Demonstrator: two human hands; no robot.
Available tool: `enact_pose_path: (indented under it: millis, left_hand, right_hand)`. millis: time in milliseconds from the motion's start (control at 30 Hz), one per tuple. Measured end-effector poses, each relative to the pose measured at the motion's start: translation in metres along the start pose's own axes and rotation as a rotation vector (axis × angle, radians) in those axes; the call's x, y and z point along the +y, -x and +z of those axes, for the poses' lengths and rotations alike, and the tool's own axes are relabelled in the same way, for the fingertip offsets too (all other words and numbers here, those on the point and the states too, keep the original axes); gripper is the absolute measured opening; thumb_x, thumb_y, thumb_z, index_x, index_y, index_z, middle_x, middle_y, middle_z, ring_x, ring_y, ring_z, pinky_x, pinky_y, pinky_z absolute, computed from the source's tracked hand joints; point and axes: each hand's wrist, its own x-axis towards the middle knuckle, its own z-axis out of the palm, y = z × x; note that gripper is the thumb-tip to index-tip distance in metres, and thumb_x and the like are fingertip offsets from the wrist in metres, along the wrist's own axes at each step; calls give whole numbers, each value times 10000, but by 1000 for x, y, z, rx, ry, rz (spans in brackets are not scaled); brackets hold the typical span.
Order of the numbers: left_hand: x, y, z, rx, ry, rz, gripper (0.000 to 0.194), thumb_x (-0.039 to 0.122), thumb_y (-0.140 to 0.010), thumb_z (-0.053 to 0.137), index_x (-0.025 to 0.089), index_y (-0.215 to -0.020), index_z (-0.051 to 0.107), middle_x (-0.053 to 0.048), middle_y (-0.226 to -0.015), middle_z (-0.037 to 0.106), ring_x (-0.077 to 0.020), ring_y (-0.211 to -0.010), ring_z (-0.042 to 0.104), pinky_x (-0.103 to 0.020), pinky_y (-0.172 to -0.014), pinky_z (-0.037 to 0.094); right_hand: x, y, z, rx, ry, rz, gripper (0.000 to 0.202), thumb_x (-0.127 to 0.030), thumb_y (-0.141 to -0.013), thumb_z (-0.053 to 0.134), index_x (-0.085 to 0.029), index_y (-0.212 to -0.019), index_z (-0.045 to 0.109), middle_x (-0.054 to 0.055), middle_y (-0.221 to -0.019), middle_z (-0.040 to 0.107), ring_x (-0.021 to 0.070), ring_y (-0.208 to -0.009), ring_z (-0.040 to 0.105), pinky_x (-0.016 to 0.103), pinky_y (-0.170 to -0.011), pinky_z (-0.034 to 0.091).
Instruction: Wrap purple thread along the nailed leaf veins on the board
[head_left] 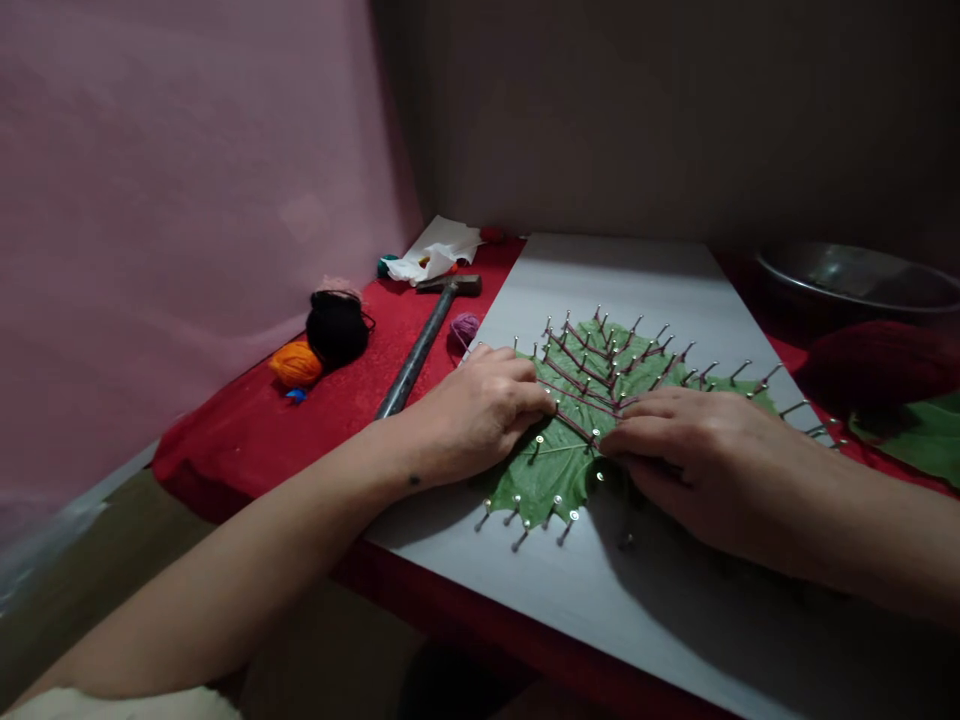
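Pink covers the wall (172,170) at upper left, above a red cloth (225,450). On the cloth, left of centre, orange yarn (295,365) sits beside black yarn (337,330); next come a hammer (424,350), head uppermost, and purple yarn (463,328). The left hand (487,410), mid-frame, rests at the leaf's left side, fingers curled inward; I cannot tell whether they grip thread. The leaf (551,485) lies on a white board (615,262), right of centre, ringed with nails (536,452) and crossed by dark thread (576,426). The right hand (697,450) is over its right part, fingers bunched near the thread; their hold is unclear. A metal bowl (847,298) stands at right.
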Motion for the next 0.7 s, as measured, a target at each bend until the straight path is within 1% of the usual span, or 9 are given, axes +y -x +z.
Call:
enact_pose_path:
  millis: [67,200,267,333,400,533,567,633,700]
  left_hand:
    - [1,0,0,-7,0,-13,194,195,-928,527,179,-952,720,-42,-868,626,-178,-857,508,-328,-805,345]
    - [3,-2,-1,-25,-6,-44,191,193,-921,534,178,-948,722,-45,-862,618,-180,-854,502,-324,-808,359]
    - [4,-2,-2,-34,-7,-60,192,188,-918,536,173,-944,725,-47,-852,613,-179,-847,499,-321,-812,369]
    - [5,-2,-2,-38,-3,-64,195,182,-917,533,169,-935,727,-49,-851,611,-179,-848,499,-321,-819,375]
    - [5,-2,-2,-42,-3,-66,199,179,-918,529,173,-931,728,-49,-856,613,-180,-849,498,-324,-821,376]
    - [5,-2,-2,-58,-3,-79,214,191,-926,522,190,-972,731,-54,-885,620,-185,-854,497,-337,-820,365]
    - [4,-2,-2,-58,-1,-79,217,192,-928,520,193,-980,731,-55,-891,621,-185,-854,497,-338,-820,362]
    - [4,-3,-2,-54,-2,-74,217,188,-927,524,198,-983,733,-53,-886,619,-182,-845,491,-334,-815,356]
    - [3,-2,-1,-43,-7,-67,211,182,-920,535,202,-983,735,-48,-865,614,-176,-826,480,-328,-805,350]
  right_hand:
    - [1,-2,1,9,22,-28,224,-112,-829,495,-194,-747,686,27,-665,620,144,-643,569,259,-593,379]
    - [1,-11,0,43,93,-180,260,-62,-823,465,-182,-630,591,13,-592,565,149,-594,496,282,-608,361]
    - [1,-19,-1,31,113,-248,255,-38,-803,453,-176,-619,564,11,-587,561,142,-575,472,292,-629,363]
    - [1,-26,-2,10,119,-268,254,-44,-806,444,-172,-628,571,12,-591,569,134,-570,475,299,-649,366]
    - [3,-32,-2,-18,111,-201,254,-84,-828,452,-175,-646,603,17,-606,589,135,-588,504,303,-665,374]
    - [9,-40,-1,-121,73,126,184,-215,-811,545,-217,-677,671,12,-626,626,140,-591,545,288,-603,372]
    - [11,-40,-1,-140,61,176,171,-237,-802,561,-228,-679,679,8,-631,632,136,-582,546,282,-585,366]
    - [14,-39,-1,-151,35,211,158,-255,-795,573,-244,-696,696,1,-649,646,124,-567,542,273,-564,359]
    - [16,-37,-1,-129,15,202,154,-248,-792,576,-248,-713,709,-2,-660,654,113,-554,533,266,-552,357]
